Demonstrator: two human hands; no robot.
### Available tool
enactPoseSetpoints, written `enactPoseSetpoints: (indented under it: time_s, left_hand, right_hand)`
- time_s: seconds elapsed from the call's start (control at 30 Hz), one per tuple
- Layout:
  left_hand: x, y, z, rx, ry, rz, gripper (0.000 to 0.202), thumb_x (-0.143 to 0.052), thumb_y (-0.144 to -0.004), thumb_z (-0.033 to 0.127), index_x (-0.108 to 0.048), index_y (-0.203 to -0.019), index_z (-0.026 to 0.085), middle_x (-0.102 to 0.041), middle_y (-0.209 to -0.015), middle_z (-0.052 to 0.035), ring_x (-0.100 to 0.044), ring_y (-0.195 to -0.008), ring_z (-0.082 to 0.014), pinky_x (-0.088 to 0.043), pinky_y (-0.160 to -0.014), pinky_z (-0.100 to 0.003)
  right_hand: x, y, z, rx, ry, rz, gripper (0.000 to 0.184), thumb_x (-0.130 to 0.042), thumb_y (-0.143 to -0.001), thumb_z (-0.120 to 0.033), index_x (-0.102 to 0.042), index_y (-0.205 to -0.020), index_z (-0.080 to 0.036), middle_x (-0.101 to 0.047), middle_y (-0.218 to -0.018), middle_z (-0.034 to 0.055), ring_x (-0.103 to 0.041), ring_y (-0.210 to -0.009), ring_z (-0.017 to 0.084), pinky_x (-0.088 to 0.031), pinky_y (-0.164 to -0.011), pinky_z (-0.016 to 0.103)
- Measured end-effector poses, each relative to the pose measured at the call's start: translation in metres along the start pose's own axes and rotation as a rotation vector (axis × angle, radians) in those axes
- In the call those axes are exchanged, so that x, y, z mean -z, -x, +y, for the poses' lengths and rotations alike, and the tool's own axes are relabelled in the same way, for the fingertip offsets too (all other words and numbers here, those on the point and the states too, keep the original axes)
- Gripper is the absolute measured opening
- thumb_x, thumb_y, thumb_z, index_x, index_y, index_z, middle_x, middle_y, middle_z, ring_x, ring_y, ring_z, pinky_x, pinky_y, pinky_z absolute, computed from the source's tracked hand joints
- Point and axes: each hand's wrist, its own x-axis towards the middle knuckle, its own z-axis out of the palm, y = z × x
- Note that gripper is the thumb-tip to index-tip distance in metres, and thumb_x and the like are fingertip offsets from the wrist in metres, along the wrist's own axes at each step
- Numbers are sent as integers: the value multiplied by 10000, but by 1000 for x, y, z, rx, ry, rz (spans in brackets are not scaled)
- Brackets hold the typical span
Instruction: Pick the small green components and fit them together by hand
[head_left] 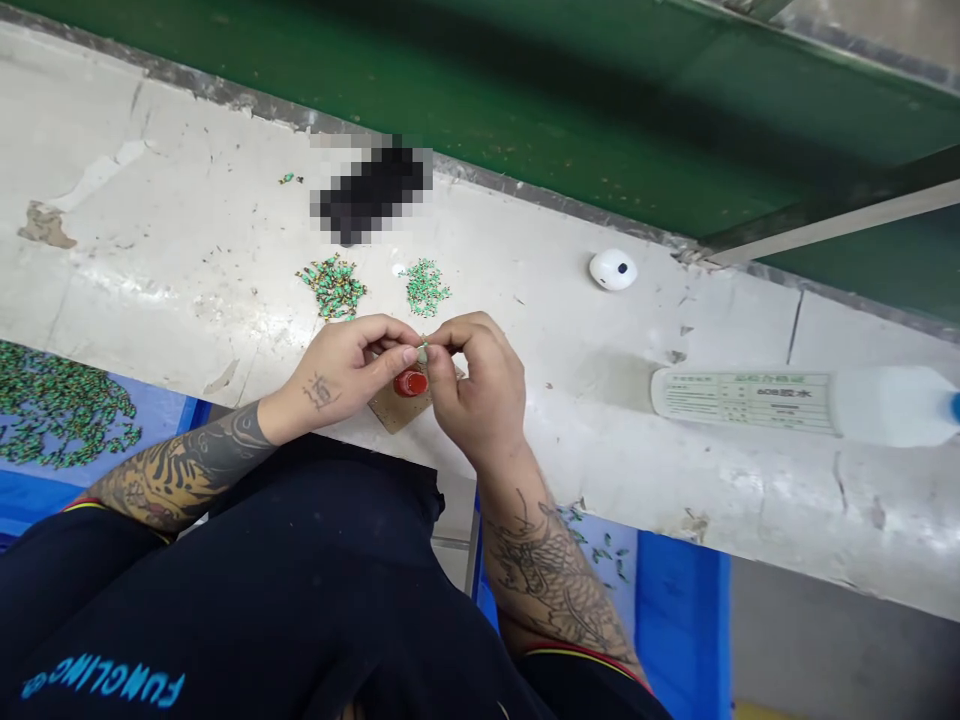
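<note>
My left hand (346, 372) and my right hand (480, 385) meet at the front edge of a worn white workbench (187, 260). Both pinch one tiny pale-green part (423, 351) between their fingertips. Just below the fingers sits a small red cap (411, 383) on a scrap of brown card (394, 410). Two little heaps of green parts lie just beyond my hands, one darker (333, 286) and one brighter (427, 286).
A white glue bottle (810, 402) lies on its side at the right. A small white round object (613, 269) sits near the green belt (570, 110). Blue bins hold green parts at the left (60, 405) and under the bench (679, 610). A blurred dark patch (371, 190) lies farther back.
</note>
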Motion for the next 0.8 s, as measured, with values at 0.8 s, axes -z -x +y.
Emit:
enactPoseSetpoints:
  time_s: [0.8]
  left_hand:
    - [-12, 29, -10, -219, -339, -206, 138, -503, -907, 249, -568, -799, 193, -628, -744, -14, -569, -668, -156, -447, -634, -281]
  right_hand:
    - [-8, 50, -23, -55, 43, 2, 160, -587, -852, -106, -533, -876, -255, -618, -816, 21, -608, -765, 204, -518, -699, 355]
